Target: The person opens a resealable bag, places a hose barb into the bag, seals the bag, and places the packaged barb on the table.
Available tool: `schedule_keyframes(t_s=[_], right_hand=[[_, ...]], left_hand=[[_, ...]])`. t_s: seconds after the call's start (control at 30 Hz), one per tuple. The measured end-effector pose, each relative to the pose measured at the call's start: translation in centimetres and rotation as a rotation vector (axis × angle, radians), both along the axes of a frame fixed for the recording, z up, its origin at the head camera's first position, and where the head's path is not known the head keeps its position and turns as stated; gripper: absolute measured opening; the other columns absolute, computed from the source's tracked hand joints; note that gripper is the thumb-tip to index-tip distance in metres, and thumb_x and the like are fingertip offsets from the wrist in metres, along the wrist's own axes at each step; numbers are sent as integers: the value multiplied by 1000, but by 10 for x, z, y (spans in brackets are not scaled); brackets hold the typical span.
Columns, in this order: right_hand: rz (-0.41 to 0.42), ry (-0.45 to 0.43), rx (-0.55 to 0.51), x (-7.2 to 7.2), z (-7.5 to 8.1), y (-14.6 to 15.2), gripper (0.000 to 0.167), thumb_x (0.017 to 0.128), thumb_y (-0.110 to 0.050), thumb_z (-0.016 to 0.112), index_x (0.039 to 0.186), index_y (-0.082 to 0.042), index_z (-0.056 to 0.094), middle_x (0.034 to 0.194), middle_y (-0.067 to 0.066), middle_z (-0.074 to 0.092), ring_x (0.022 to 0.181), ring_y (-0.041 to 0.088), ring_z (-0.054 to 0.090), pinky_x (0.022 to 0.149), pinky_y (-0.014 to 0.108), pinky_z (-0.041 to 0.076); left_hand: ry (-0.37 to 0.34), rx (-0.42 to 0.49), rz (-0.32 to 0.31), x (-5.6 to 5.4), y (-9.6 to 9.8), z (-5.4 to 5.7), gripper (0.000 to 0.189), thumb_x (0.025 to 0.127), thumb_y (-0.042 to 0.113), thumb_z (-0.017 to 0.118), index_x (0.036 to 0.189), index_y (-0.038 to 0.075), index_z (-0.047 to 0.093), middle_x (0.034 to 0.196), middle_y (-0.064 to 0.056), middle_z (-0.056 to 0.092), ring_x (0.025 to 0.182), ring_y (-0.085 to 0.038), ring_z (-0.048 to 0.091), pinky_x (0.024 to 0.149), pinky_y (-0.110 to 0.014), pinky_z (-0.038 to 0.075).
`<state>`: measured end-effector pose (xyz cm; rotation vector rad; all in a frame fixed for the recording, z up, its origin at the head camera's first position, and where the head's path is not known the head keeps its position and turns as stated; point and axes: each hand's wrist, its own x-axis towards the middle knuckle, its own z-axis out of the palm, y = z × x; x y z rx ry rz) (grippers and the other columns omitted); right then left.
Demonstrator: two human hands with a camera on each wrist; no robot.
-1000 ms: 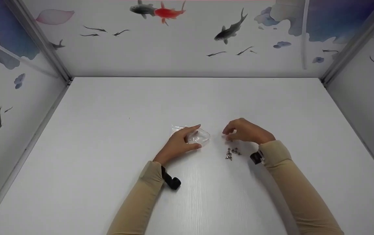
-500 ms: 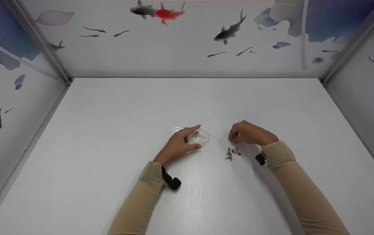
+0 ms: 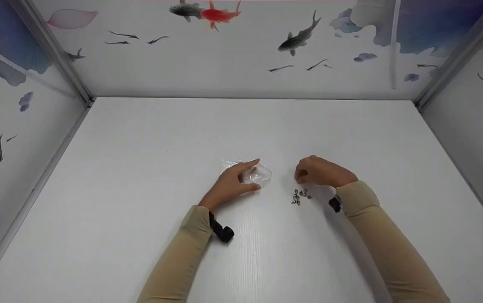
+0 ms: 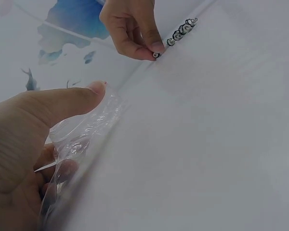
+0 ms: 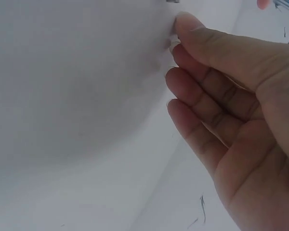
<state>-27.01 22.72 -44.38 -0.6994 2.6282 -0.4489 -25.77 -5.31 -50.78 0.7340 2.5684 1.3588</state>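
My left hand holds a clear plastic bag at the middle of the table, thumb and fingers spread round its mouth. In the left wrist view the thumb lies along the edge of the crinkled film, and other fingers show through it. To the right, my right hand is low at the tabletop, thumb and index finger pinching one small shiny metal piece with a dark ring. Several similar metal pieces lie in a loose cluster just in front of that hand. The right wrist view shows its other fingers half curled.
The white table is walled at the back by a panel printed with fish, with more panels at both sides. A black wrist camera hangs under the left sleeve, another under the right.
From near the bag, my right hand has moved a little right and down to beside the cluster, and its fingertips have closed together. The left hand and bag have stayed put.
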Motion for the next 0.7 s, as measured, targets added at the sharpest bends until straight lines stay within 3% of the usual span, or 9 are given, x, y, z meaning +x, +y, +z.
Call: schedule_keyframes(t_s=[0.13, 0.27, 0.43, 0.7], right_hand=[[21, 4, -8, 0, 0, -1, 11, 89, -8, 67, 96, -8, 74, 96, 3, 70, 88, 16, 61, 84, 36, 51], [43, 11, -39, -1, 1, -3, 10, 89, -9, 67, 96, -8, 74, 94, 2, 70, 85, 14, 61, 80, 34, 52], [78, 51, -61, 0, 7, -8, 12, 89, -7, 67, 98, -7, 74, 95, 4, 70, 86, 16, 62, 81, 35, 53], [150, 127, -99, -3, 12, -17, 13, 88, -6, 68, 99, -4, 74, 95, 6, 70, 87, 18, 62, 81, 34, 52]], left_hand=[[-4, -2, -5, -1, 0, 0, 72, 82, 37, 76, 145, 28, 43, 123, 2, 60, 79, -12, 42, 74, -27, 36], [-3, 8, -11, -1, -1, 0, 72, 81, 37, 76, 145, 27, 44, 127, 2, 60, 77, -12, 41, 72, -26, 36], [2, 17, -10, -1, -1, -1, 72, 81, 35, 76, 145, 26, 45, 123, 1, 61, 75, -12, 41, 69, -26, 36], [-24, 14, 0, -2, -1, -2, 72, 81, 36, 77, 145, 30, 44, 91, 2, 53, 76, -12, 42, 68, -25, 36]])
